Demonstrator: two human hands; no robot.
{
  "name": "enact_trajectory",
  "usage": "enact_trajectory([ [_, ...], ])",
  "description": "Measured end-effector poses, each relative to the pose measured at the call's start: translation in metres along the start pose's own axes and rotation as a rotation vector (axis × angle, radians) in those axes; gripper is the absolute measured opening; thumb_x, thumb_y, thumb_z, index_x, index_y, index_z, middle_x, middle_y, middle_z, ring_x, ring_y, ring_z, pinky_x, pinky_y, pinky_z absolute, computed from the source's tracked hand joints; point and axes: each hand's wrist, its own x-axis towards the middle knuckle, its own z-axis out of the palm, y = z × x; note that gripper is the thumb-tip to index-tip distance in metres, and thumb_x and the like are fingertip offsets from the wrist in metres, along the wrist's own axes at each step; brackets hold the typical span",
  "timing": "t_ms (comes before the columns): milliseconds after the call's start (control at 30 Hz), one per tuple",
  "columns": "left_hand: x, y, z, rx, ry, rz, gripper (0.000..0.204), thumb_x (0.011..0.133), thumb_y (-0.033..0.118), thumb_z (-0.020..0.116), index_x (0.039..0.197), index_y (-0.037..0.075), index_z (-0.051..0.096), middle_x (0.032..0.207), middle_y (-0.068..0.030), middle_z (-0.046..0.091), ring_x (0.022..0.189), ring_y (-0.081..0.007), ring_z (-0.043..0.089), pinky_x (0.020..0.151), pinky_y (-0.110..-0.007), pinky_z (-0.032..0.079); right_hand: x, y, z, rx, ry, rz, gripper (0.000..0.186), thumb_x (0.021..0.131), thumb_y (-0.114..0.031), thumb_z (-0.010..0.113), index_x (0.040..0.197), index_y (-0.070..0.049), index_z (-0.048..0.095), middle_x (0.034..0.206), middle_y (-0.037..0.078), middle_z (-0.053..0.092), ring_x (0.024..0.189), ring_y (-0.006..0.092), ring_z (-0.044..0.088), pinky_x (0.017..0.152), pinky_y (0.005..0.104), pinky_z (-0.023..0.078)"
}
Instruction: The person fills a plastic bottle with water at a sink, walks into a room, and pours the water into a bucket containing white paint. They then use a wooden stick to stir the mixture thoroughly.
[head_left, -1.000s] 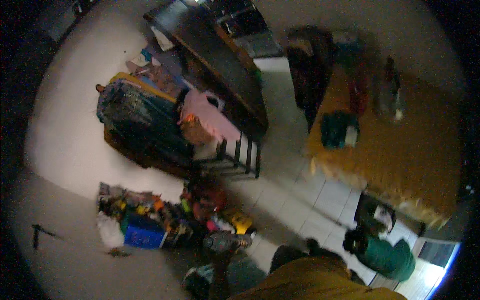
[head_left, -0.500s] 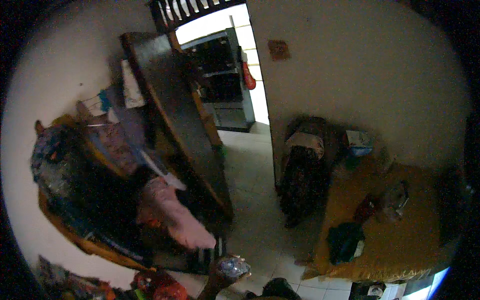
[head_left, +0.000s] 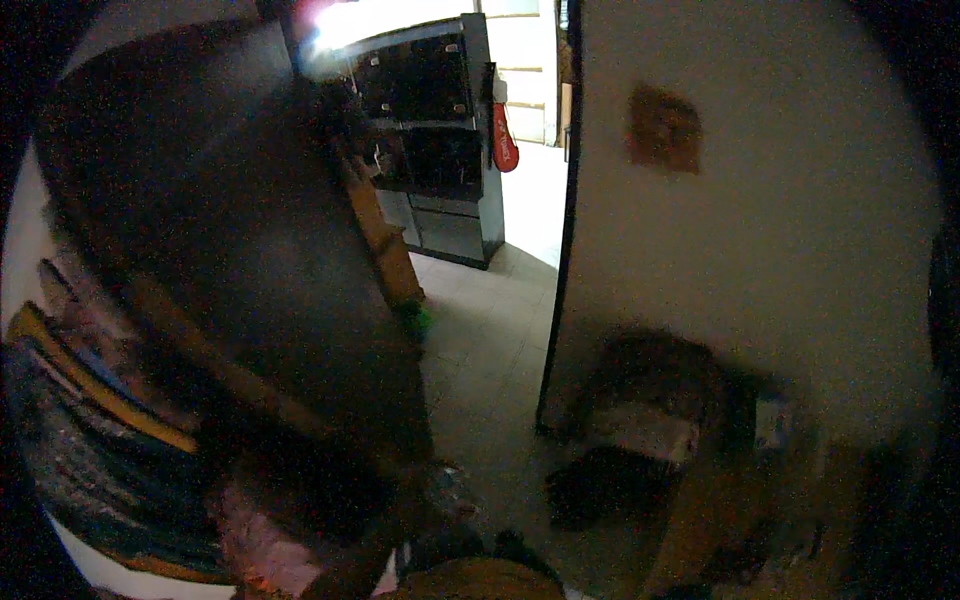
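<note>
Dim interior, with blur in the lower part. At bottom centre, the left hand (head_left: 416, 516), dark against the door (head_left: 240, 230), holds a clear bundle (head_left: 453, 488); its fingers are too shadowed to trace. The bundle lies just right of that hand, over the pale floor (head_left: 485, 350). The right hand's grip cannot be told. The door fills the upper left and centre left; clothes (head_left: 120, 490) and a pink cloth (head_left: 265, 540) occupy the lower left. Upper centre: a dark cabinet (head_left: 425, 150) with a red pouch (head_left: 504, 140) at its right side. Upper right: a brown square (head_left: 665, 130) on the wall (head_left: 780, 230). Lower right: dark cloth (head_left: 605, 485).
</note>
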Motion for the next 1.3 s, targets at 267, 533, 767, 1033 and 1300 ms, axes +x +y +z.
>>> enact_trajectory([
  [267, 0.279, -0.112, -0.104, -0.022, -0.038, 0.112, 0.069, 0.064, 0.034, 0.101, 0.117, 0.006, 0.067, 0.104, -0.0109, 0.076, 0.098, -0.0198, 0.074, 0.09, -0.038, 0.06, 0.192, -0.19, -0.068, 0.106, 0.037, -0.145, 0.06, 0.1, -0.057, 0.059, 0.124, -0.003, 0.069, 0.107, 0.017, 0.069, 0.09, 0.0303, 0.065, 0.078, 0.0474, 0.055],
  [533, 0.573, -0.176, -0.21, -0.085, -0.204, 0.363, 0.069, 0.063, 0.034, 0.102, 0.116, 0.006, 0.068, 0.103, -0.011, 0.076, 0.097, -0.0195, 0.074, 0.089, -0.038, 0.06, 0.263, -0.236, -0.165, 0.212, 0.224, 0.357, 0.06, 0.102, -0.057, 0.058, 0.124, -0.002, 0.069, 0.105, 0.016, 0.069, 0.087, 0.0296, 0.065, 0.076, 0.0474, 0.055],
  [767, 0.813, -0.165, -0.212, -0.249, -0.311, 0.539, 0.069, 0.061, 0.035, 0.102, 0.114, 0.005, 0.069, 0.101, -0.0099, 0.077, 0.096, -0.0189, 0.074, 0.088, -0.036, 0.06, 0.332, -0.297, -0.206, 0.557, 0.431, 0.542, 0.06, 0.102, -0.056, 0.057, 0.124, -0.002, 0.069, 0.103, 0.016, 0.069, 0.085, 0.0289, 0.065, 0.074, 0.0474, 0.054],
  [1033, 1.066, -0.164, -0.174, -0.256, -0.375, 0.427, 0.067, 0.058, 0.029, 0.102, 0.112, 0.005, 0.07, 0.103, -0.0074, 0.077, 0.094, -0.0165, 0.074, 0.087, -0.036, 0.061, 0.494, -0.393, -0.259, 0.665, 0.207, 0.693, 0.06, 0.103, -0.056, 0.056, 0.123, -0.001, 0.069, 0.101, 0.015, 0.069, 0.082, 0.0282, 0.065, 0.073, 0.0474, 0.054],
  [1300, 1.283, -0.19, -0.152, -0.117, -0.382, 0.3, 0.072, 0.056, 0.043, 0.102, 0.11, 0.008, 0.071, 0.101, -0.007, 0.077, 0.092, -0.0162, 0.074, 0.087, -0.035, 0.06, 0.659, -0.422, -0.534, 0.675, 0.479, 0.52, 0.059, 0.104, -0.056, 0.055, 0.123, -0.001, 0.069, 0.099, 0.015, 0.069, 0.079, 0.0275, 0.065, 0.071, 0.0475, 0.054],
])
